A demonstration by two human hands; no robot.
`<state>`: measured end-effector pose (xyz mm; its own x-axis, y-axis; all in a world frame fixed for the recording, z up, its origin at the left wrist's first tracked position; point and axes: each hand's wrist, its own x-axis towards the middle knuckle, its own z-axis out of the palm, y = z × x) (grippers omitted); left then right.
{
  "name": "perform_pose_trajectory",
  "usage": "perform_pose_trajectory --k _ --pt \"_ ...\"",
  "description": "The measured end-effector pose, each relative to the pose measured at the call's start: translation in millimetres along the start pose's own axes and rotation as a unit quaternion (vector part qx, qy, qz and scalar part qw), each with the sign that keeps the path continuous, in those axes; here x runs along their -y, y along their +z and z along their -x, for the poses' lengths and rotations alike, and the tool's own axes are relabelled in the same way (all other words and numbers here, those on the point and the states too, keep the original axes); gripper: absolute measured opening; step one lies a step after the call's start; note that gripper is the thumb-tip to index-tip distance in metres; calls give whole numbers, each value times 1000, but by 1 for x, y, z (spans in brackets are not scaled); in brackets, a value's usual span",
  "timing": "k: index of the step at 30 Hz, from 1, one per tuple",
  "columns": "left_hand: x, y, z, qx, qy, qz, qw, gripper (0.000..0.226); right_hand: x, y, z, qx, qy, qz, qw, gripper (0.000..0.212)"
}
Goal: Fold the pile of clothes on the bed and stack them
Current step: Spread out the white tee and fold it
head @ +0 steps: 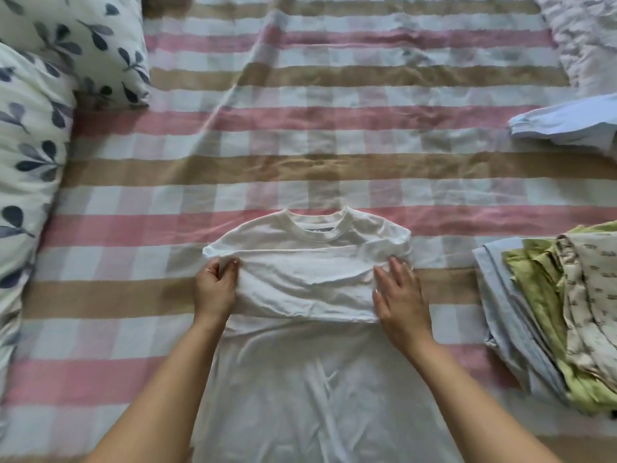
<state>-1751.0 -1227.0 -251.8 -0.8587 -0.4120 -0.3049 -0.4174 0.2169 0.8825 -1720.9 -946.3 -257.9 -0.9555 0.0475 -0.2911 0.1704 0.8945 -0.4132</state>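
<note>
The shirt [305, 379] has pillows [31, 145] left, stack [541, 315] right.

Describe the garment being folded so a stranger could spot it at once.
Start from the pink-and-tan checked bed sheet. At its near middle, between left hand and right hand, lies a T-shirt, round collar pointing away. Unlike the blue, green and patterned stack at right, it is plain white.
</note>
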Motion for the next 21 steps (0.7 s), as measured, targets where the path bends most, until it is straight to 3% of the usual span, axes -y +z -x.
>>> perform_pose_trajectory --k 3,5,9,13,16,18,21 --pt "19 3 -7 -2 8 -53 999 14 -1 13 -2 -22 -19 82 996 52" --pt "24 5 -4 -20 15 -89 996 25 -2 19 -7 -25 -46 111 992 53" --pt "33 3 4 -50 112 -205 971 37 -14 26 -21 27 3 168 985 62" --pt "32 6 17 -72 139 -242 957 39 -12 25 -16 25 0 143 989 59" --pt "34 4 44 -106 206 -260 937 39 -2 18 17 -47 -57 62 995 49" --pt "39 -1 71 -76 242 -257 932 33 1 16 55 -83 -99 18 991 45" --pt "56 -11 122 39 280 -273 920 23 -10 24 117 -90 -92 4 992 26"
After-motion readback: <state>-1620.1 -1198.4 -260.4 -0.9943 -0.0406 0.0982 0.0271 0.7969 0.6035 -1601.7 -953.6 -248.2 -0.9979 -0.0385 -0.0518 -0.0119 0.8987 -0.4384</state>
